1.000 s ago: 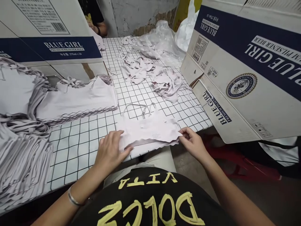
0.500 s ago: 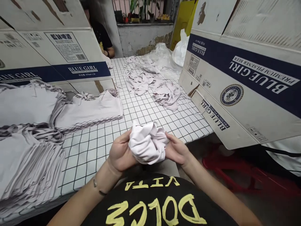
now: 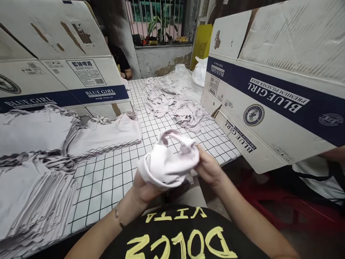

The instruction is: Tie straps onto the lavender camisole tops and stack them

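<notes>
A pale pinkish-white strappy garment (image 3: 169,163) is bunched between my hands, above the near edge of the table. My left hand (image 3: 147,189) supports it from below and the left, its fingers mostly hidden under the cloth. On the other side my right hand (image 3: 207,163) pinches the garment's right edge. One strap or band arches up at the top of the cloth. Neat stacks of similar pale garments (image 3: 104,135) lie to the left. Crumpled pale garments (image 3: 187,115) rest farther back on the grid-patterned table (image 3: 105,180).
A white and blue carton (image 3: 99,93) stands behind the stacks. Another carton (image 3: 269,97) leans over the table's right side. Clear plastic bags (image 3: 180,79) lie at the back. A person's arm (image 3: 125,72) shows at the far left, and a red stool (image 3: 269,198) stands low at right.
The garment has gone from a compact bundle to a more spread shape, with a band now raised. My right hand has shifted slightly right, and the view has tilted up a little.
</notes>
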Motion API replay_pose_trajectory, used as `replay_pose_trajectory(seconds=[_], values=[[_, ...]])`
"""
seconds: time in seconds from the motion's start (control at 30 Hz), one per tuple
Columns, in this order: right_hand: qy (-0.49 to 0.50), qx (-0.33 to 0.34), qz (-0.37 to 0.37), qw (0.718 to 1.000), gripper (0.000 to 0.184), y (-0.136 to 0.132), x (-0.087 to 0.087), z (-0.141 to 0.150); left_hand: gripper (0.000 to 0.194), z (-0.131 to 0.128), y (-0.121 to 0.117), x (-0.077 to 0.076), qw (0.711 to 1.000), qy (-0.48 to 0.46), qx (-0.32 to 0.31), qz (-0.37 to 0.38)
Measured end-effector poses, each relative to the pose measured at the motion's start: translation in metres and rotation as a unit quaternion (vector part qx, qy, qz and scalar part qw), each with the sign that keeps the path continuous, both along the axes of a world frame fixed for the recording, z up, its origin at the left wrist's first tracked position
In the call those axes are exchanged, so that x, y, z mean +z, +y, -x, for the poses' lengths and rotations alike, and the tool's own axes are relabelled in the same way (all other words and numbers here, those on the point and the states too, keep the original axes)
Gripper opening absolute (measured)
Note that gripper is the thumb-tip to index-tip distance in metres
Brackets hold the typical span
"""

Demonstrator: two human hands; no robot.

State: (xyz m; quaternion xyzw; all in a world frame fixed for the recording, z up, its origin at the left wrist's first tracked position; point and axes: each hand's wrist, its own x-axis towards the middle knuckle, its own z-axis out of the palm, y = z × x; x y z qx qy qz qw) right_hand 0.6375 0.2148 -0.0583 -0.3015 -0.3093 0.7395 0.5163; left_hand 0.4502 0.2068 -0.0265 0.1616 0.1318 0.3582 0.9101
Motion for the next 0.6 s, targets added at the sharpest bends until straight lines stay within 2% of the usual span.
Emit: replay_pose_trajectory(seconds=[0.03,0.1,0.17,0.2,0.23,0.3,0.37,0.43,0.47,0.53,0.6], values=[[0.002,0.018,0.027,0.999,0.022,-0.003,-0.007,0.004,0.047,0.001,0.002,0.002,1.000,0.011,-0.008,-0.010],[0.021,0.115,0.083,0.990,0.028,-0.008,-0.012,0.013,0.041,0.006,0.005,0.003,0.998,0.044,-0.026,-0.032],[0.056,0.195,0.110,0.973,0.031,-0.008,-0.003,0.017,0.028,0.014,0.006,0.002,0.994,0.089,-0.022,-0.057],[0.077,0.211,0.108,0.968,0.031,-0.007,0.005,0.018,0.021,0.017,0.006,0.001,0.991,0.112,0.001,-0.068],[0.102,0.210,0.096,0.968,0.031,-0.004,0.013,0.018,0.016,0.019,0.007,0.000,0.988,0.132,0.037,-0.076],[0.152,0.164,0.035,0.974,0.034,0.005,0.031,0.022,0.011,0.015,0.007,-0.003,0.978,0.162,0.101,-0.085],[0.166,0.125,-0.046,0.977,0.039,0.016,0.048,0.026,0.013,0.003,0.009,-0.005,0.977,0.176,0.082,-0.085],[0.121,0.138,-0.104,0.977,0.045,0.030,0.068,0.026,0.019,-0.006,0.016,-0.003,0.981,0.165,0.016,-0.105],[0.079,0.161,-0.117,0.977,0.049,0.037,0.080,0.021,0.023,-0.005,0.022,0.002,0.979,0.155,-0.008,-0.133],[-0.012,0.178,-0.129,0.976,0.061,0.051,0.111,0.000,0.030,0.010,0.038,0.019,0.960,0.149,-0.025,-0.237],[-0.069,0.119,-0.143,0.980,0.082,0.063,0.145,-0.029,0.036,0.039,0.057,0.044,0.911,0.194,-0.031,-0.362]])
